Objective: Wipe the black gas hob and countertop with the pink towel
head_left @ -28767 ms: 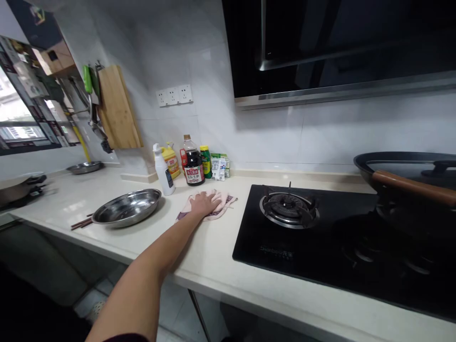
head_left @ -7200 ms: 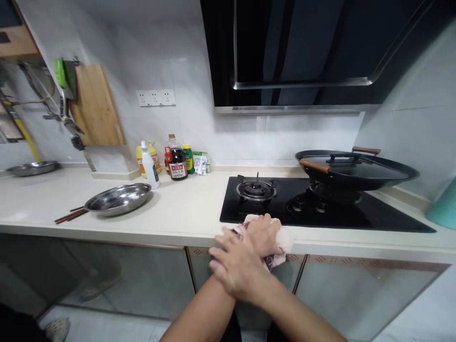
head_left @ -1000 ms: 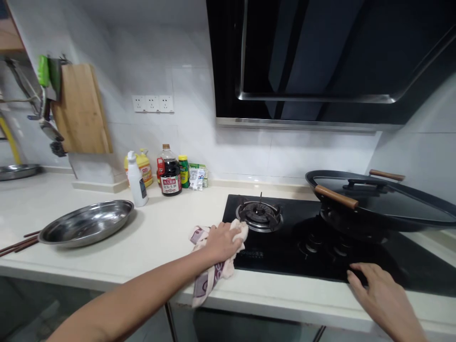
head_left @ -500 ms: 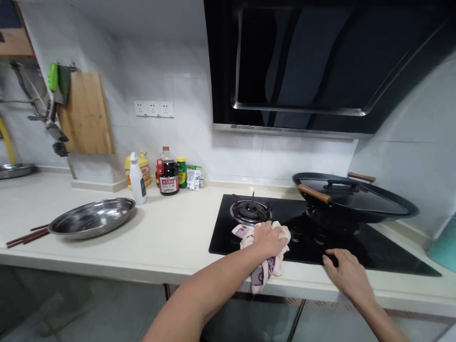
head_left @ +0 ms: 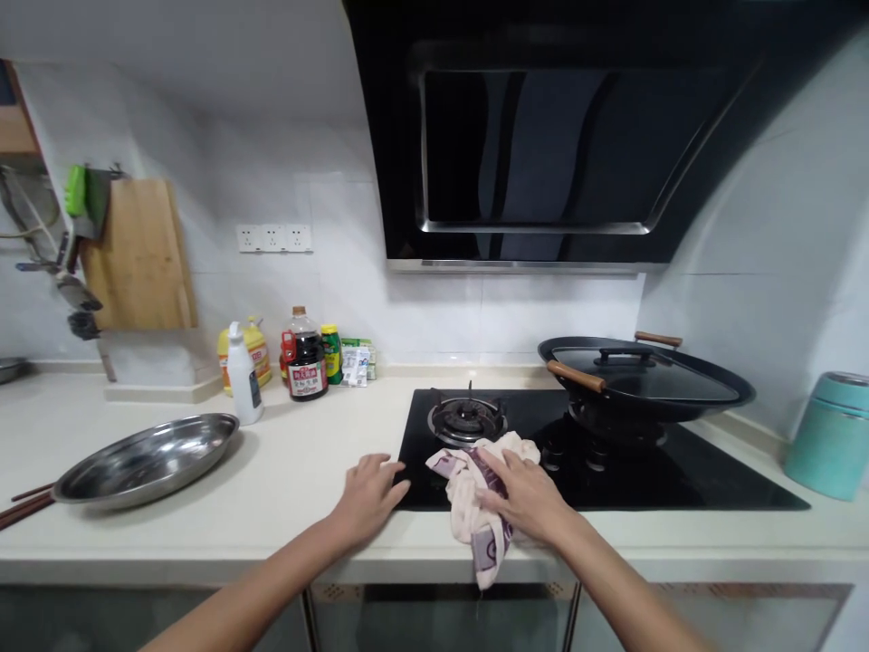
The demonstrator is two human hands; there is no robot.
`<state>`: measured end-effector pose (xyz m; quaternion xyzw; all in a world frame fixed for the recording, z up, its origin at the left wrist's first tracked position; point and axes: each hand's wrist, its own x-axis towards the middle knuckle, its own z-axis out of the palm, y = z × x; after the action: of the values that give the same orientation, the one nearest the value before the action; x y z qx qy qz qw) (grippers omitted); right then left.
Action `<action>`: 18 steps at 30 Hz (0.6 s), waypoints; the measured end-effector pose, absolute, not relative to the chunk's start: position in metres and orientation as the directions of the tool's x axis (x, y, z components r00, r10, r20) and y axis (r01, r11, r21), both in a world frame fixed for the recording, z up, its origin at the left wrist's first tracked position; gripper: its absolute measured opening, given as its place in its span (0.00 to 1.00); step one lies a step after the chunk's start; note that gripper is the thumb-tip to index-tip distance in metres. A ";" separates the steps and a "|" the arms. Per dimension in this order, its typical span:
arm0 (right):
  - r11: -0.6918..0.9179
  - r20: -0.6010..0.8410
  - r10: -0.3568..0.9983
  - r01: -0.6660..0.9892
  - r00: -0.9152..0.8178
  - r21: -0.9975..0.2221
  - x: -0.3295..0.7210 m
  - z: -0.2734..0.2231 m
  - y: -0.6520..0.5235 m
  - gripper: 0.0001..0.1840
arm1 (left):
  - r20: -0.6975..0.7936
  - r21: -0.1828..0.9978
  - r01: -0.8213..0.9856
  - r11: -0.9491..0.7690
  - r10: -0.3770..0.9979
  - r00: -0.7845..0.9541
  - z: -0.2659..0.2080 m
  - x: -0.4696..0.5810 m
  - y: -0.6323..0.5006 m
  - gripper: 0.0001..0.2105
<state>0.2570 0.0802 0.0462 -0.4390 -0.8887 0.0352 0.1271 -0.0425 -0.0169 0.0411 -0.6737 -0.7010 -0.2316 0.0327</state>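
Observation:
A crumpled cream-and-purple cloth [head_left: 468, 493] lies on the front of the black gas hob [head_left: 706, 484], one end hanging over the counter edge. My right hand [head_left: 529, 498] is on top of it, thumb and fingers gripping its folds. My left hand [head_left: 370, 498] rests on the counter at the hob's left front corner, fingers apart and holding nothing. Just behind the cloth is the left burner [head_left: 467, 418]. A black wok [head_left: 706, 409] with a glass lid [head_left: 685, 380] and wooden handles sits over the right burner, behind two knobs.
To the left are a steel plate [head_left: 146, 466] and dark chopsticks [head_left: 27, 512]. A white spray bottle [head_left: 243, 380], a soy sauce bottle [head_left: 305, 362] and other containers stand near the wall. A turquoise canister [head_left: 832, 439] is at the right. The range hood [head_left: 529, 244] overhangs the hob.
My left hand has let go of the cloth and moved left to the hob's corner. My right hand has come left from the hob's front edge onto the cloth. The view has shifted.

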 end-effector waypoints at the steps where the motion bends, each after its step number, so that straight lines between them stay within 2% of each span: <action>1: 0.624 0.162 0.780 0.771 -0.604 -0.126 0.249 0.052 0.082 0.37 | 0.367 0.216 0.976 -0.012 0.928 -0.069 0.037 -0.056 -0.025 0.18; 4: 0.610 0.118 0.790 0.791 -0.602 -0.049 0.235 0.065 0.099 0.29 | 0.366 0.121 0.992 0.018 0.928 -0.061 0.024 -0.085 -0.042 0.17; 9: 0.529 0.077 0.846 0.849 -0.527 -0.006 0.246 0.077 0.142 0.19 | 0.346 0.167 0.983 0.075 0.929 -0.130 0.015 -0.098 -0.046 0.18; 18: 0.424 0.045 0.904 0.906 -0.424 0.019 0.264 0.073 0.212 0.16 | 0.397 0.176 0.984 0.020 0.914 -0.089 0.005 -0.101 -0.043 0.19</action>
<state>0.2645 0.2118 0.0726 -0.5363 -0.8436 -0.0201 0.0141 -0.1012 -0.0434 0.0046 -0.6694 -0.7088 -0.2054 0.0859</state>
